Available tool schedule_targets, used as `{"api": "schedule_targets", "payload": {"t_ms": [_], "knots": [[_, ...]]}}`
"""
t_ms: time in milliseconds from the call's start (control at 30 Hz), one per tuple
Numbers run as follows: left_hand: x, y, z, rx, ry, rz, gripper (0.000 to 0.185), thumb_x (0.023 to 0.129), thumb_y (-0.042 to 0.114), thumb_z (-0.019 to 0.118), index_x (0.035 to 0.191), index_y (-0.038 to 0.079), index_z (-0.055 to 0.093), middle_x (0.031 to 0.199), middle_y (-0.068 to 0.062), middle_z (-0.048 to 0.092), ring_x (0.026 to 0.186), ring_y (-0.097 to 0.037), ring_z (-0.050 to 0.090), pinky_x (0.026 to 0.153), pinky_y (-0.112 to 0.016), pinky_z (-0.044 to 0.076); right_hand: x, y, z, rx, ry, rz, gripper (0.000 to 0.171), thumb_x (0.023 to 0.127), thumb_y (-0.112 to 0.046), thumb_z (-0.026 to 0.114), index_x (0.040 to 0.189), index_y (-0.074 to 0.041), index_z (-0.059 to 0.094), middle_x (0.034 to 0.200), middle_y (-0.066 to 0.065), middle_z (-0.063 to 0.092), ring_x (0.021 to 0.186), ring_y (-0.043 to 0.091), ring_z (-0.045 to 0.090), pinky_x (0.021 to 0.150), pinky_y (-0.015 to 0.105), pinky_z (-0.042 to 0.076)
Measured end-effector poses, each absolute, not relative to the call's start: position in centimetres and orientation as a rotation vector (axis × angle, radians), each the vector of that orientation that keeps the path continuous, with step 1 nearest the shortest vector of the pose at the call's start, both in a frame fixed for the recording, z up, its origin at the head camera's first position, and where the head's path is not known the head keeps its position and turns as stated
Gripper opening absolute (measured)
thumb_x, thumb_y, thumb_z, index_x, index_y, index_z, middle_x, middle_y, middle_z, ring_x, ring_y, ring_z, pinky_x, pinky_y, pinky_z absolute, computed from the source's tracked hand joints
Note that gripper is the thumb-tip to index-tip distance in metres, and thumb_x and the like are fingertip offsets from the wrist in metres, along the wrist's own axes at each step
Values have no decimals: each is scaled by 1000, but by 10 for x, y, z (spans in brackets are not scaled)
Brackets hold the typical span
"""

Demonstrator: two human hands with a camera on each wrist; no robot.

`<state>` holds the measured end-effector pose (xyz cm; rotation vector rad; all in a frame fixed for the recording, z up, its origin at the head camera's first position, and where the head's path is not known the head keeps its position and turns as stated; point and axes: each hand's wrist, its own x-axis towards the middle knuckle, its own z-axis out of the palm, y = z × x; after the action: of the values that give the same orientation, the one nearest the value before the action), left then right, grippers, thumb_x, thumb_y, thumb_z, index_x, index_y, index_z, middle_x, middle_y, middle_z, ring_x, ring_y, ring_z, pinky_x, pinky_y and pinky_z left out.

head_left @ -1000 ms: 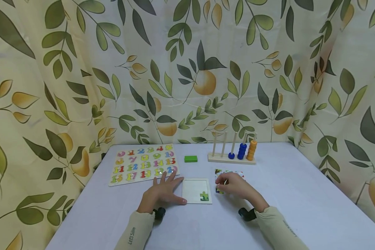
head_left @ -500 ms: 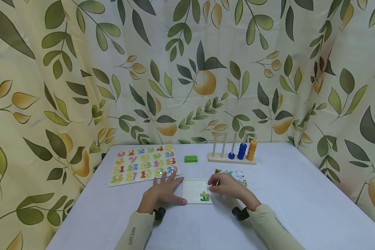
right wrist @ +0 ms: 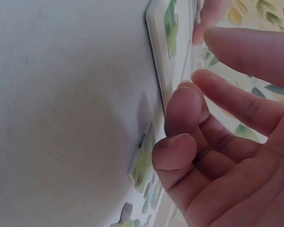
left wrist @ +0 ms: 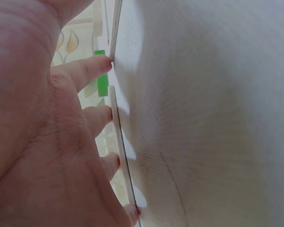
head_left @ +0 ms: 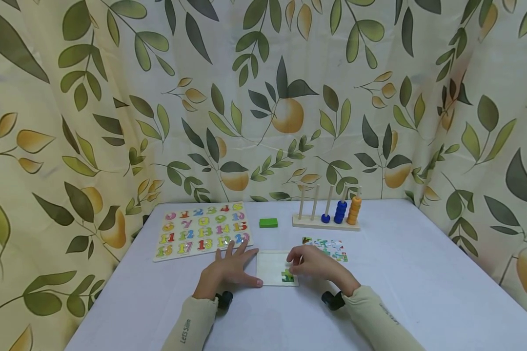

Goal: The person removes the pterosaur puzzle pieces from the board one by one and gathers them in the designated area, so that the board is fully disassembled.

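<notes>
Left hand [head_left: 227, 272] lies flat on the worktop [head_left: 421, 273], fingers [left wrist: 87, 71] straight, tips touching the puzzle tray [head_left: 272, 265]. Right hand [head_left: 314, 263] fingers curl over the tray's right edge; any grip cannot be told. Loose puzzle pieces [head_left: 331, 247] lie just beyond them.

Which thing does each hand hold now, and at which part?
The left hand holds nothing; its flat fingers press beside the puzzle tray. Whether the right hand pinches a puzzle piece over the tray cannot be told.

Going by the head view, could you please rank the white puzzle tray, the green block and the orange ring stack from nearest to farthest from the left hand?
From the left hand:
1. White puzzle tray, touching its thumb side.
2. Green block, behind, mid-table.
3. Orange ring stack, far right on the peg rack.
</notes>
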<state>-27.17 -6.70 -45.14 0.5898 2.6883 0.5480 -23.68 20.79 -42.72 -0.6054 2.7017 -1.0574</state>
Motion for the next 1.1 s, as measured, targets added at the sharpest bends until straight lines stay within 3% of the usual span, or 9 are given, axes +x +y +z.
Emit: {"api": "schedule_targets", "payload": {"t_ms": [667,1100], "knots": [[-273,-68,-451,589,2676,549,97,86,61,84,167,30,41,180,-6,13,163,-44,-2,124,-72,-4,-237,203,-436,-607,2693,-958,13,89,-2,81,98,-7,71,87,1,59,82,20,53,73,36,43],[-271,-69,-450,598,2684,551,97,85,62,84,167,30,42,180,-7,12,163,-45,-1,123,-74,-3,-234,202,-434,-645,2721,-953,22,87,-1,84,99,-6,67,90,3,56,85,20,51,74,36,42]]}}
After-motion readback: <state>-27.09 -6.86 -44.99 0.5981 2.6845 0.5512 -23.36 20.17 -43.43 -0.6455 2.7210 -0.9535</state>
